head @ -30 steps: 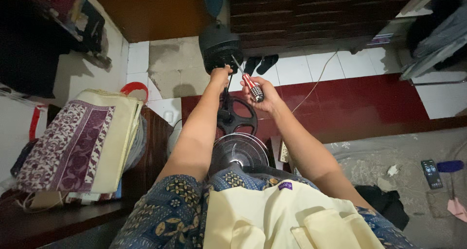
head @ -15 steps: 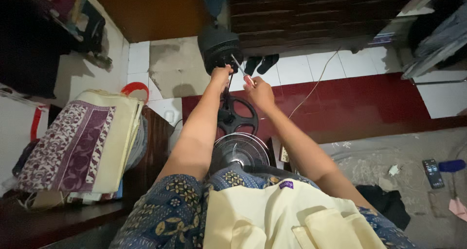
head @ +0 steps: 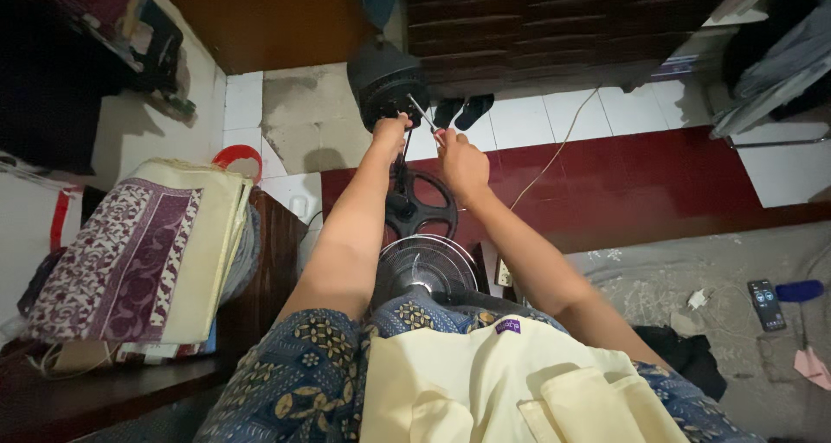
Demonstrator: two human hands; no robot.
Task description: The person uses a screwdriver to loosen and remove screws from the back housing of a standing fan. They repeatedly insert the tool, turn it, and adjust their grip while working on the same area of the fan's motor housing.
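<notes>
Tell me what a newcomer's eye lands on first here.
Both bare arms stretch forward: the left hand touches a black fan motor housing while the right hand holds a screwdriver against it. A folded purple patterned cloth lies at the left.

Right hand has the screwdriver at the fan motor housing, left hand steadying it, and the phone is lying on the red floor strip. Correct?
Not quite. In the head view the phone lies on the grey floor, not the red strip. The right hand does hold the screwdriver at the fan motor housing, with the left hand against it.
</notes>
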